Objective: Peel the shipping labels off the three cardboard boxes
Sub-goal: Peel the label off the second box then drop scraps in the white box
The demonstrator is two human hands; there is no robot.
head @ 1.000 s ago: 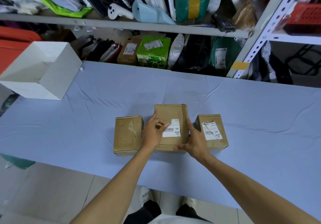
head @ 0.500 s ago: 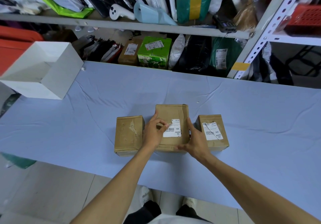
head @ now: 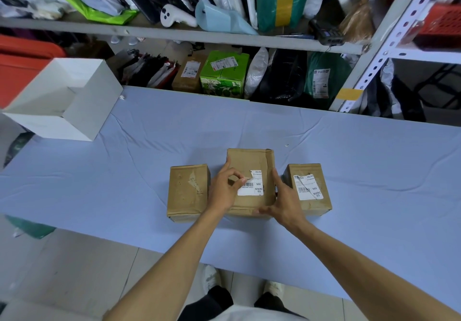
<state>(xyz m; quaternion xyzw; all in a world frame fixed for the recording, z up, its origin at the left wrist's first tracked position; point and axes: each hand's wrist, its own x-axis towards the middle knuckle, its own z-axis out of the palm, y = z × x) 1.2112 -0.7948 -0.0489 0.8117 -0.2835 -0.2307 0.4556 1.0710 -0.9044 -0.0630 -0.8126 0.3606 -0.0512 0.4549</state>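
At the label's lifted corner: left hand closed in a pinch, thumb and forefinger clamped on the upper-left corner of the white barcode shipping label. That corner curls up off the cardboard and the rest of the sticker lies flat.
Against the box's right side: right hand with fingers straight and spread, thumb along the near edge. It grasps nothing and only presses, likely bracing so the light box neither slides nor lifts under the pull.
Middle box: large brown cardboard box, standing between the other two and just beside each.
Left box: smaller brown cardboard box, its top bare except for a pale torn patch. It looks already stripped.
Right box: small brown cardboard box, its own creased white label in place and no hand on it.
Bench: covered in pale blue cloth, with the three boxes in a row by the near edge, within reach of both arms.
Farther off: an open white carton at the bench's far left, and a metal shelf packed with parcels behind.
Progress: about one label of three off and the second just started.
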